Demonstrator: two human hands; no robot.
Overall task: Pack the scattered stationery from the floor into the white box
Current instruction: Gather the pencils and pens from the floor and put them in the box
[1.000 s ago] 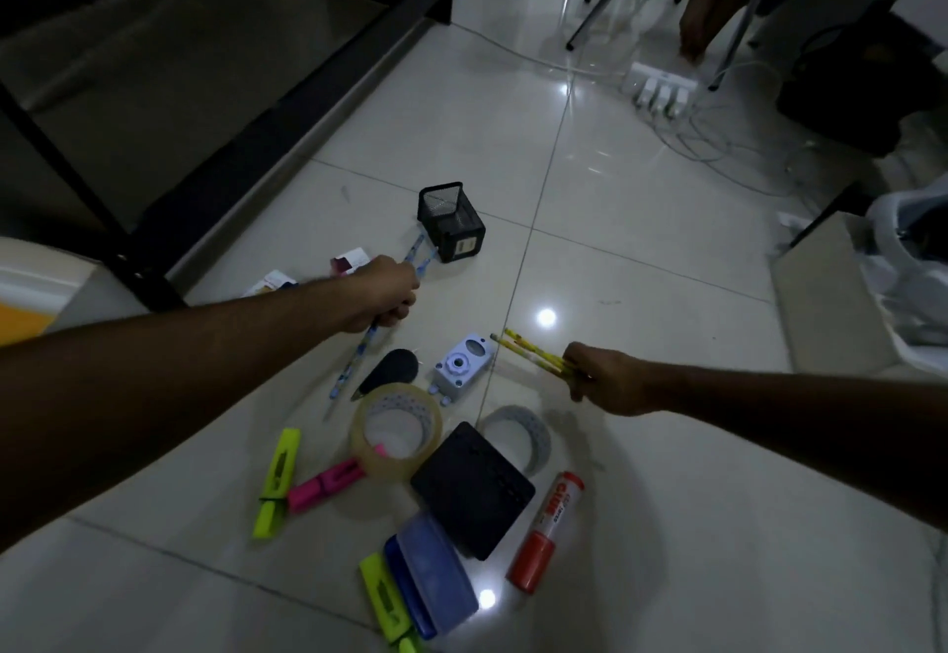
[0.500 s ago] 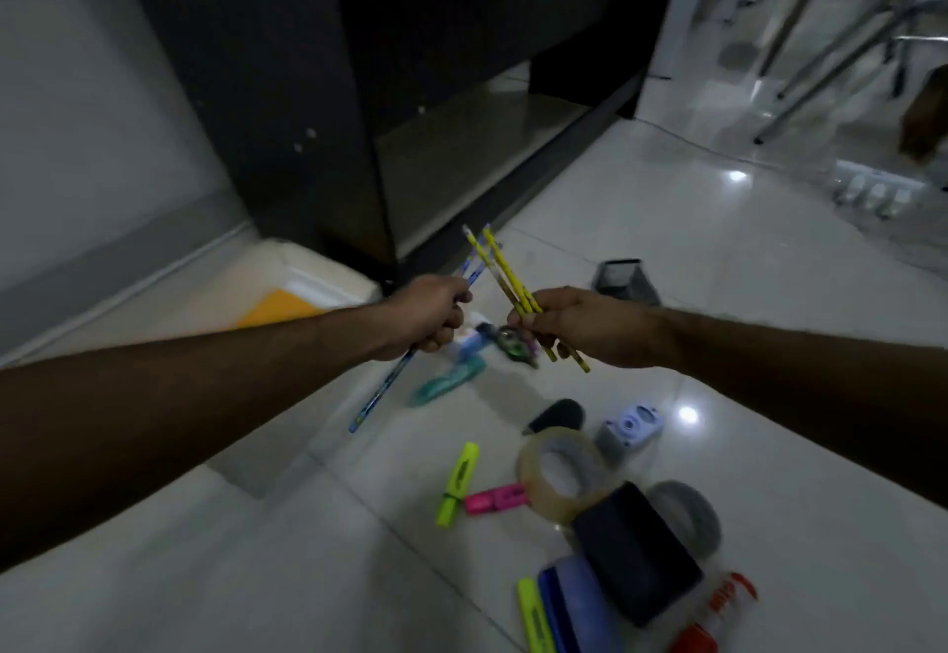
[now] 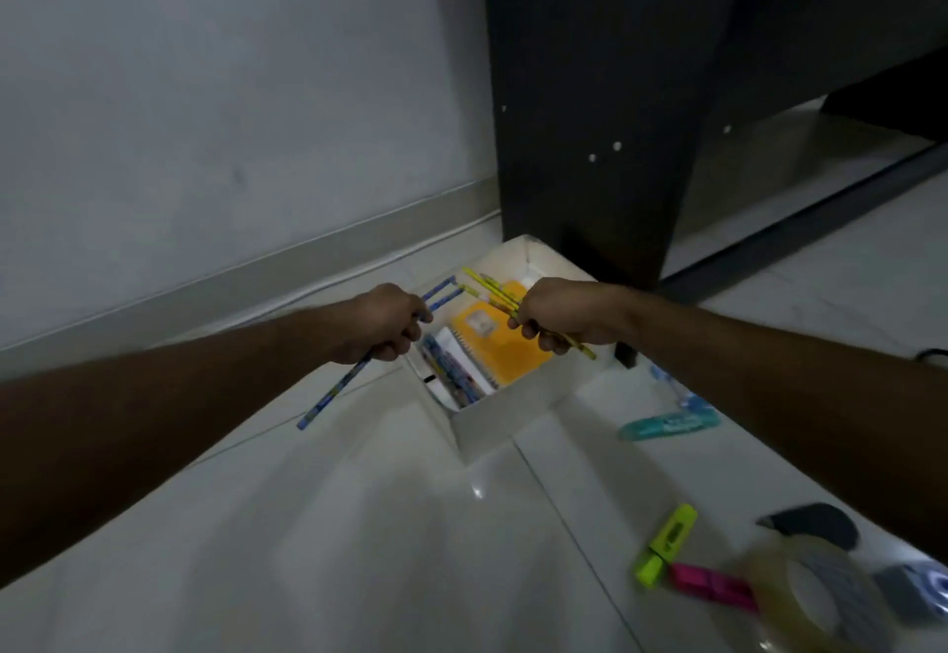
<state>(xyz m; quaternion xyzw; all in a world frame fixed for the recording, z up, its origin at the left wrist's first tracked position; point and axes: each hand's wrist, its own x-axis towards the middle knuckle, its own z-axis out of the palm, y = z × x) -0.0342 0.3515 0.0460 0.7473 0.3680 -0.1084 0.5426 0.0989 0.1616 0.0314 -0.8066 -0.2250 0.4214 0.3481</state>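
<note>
Left hand: fist around two blue pencils, above box edge.
Right hand: grips yellow pencils, count unclear, over box.
Box: holds one orange notebook.
Floor: two highlighters, one tape roll.

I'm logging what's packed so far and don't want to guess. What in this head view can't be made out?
- White box: both hands and the near wall hide part of its contents.
- Pencil counts: the fists cover the blue pencils and yellow pencils.
- Tape roll and grey item: blurred, cut by the frame edge.
- Teal item: blurred, print unreadable.
- Right forearm hides floor behind it.
</note>
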